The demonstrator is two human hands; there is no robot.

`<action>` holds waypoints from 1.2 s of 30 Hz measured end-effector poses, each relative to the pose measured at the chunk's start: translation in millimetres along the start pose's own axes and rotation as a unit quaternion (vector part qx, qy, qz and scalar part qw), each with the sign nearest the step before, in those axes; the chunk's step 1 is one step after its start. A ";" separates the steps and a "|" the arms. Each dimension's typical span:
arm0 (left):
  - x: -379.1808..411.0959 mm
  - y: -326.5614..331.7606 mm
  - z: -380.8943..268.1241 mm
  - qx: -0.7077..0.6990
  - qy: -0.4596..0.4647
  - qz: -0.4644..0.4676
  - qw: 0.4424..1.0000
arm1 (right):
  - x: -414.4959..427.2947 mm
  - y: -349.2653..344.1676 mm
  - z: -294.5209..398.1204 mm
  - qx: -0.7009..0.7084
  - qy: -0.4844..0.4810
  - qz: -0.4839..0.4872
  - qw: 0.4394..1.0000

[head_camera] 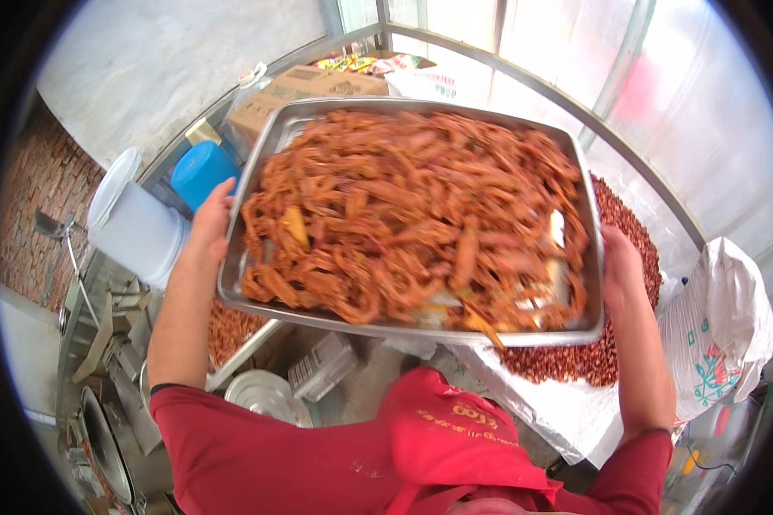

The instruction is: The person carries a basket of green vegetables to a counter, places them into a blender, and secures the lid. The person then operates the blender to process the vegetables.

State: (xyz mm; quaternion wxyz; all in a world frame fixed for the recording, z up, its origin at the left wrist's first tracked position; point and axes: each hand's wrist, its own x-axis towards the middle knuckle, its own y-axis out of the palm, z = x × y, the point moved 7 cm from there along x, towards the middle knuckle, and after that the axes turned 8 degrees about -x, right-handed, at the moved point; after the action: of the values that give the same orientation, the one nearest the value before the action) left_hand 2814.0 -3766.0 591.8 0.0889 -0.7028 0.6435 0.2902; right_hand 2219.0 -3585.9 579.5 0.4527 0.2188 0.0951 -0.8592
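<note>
A rectangular stainless steel tray is held up in front of my chest, gripped at both short sides. My left hand has hold of its left rim, and my right hand has hold of the right rim. Orange-brown cooked strips, perhaps braised meat pieces, cover most of the tray floor. Among them lie a few yellowish pieces. Bare shiny metal shows at the tray's lower right and upper left corners. My fingers under the tray are hidden.
Reddish dried pieces are heaped on white sheeting at right, beside a white woven sack. On the left stand a white plastic bucket and a blue bucket. Cardboard boxes sit behind the tray; a clear plastic container is below.
</note>
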 end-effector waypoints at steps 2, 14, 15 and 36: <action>10.3 -34.8 4.0 0.001 0.022 -0.033 0.999 | 40.2 25.4 5.8 0.030 -0.013 0.037 0.999; 59.5 -99.7 26.2 -0.189 0.074 -0.061 0.977 | 163.9 236.1 82.9 -0.221 -0.247 0.172 0.927; 62.0 -109.5 32.3 -0.195 0.080 -0.073 0.975 | 167.1 247.9 75.0 -0.226 -0.279 0.217 0.908; -7.4 167.6 317.6 -0.011 -0.083 0.066 0.994 | 179.6 12.8 -183.8 -0.353 -0.125 0.255 0.891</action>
State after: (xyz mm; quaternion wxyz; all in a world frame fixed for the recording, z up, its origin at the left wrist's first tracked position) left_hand 2560.6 -3627.6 378.2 0.1144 -0.6330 0.6758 0.3599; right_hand 2194.0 -3659.0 334.2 0.7120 -0.0482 0.2753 -0.6441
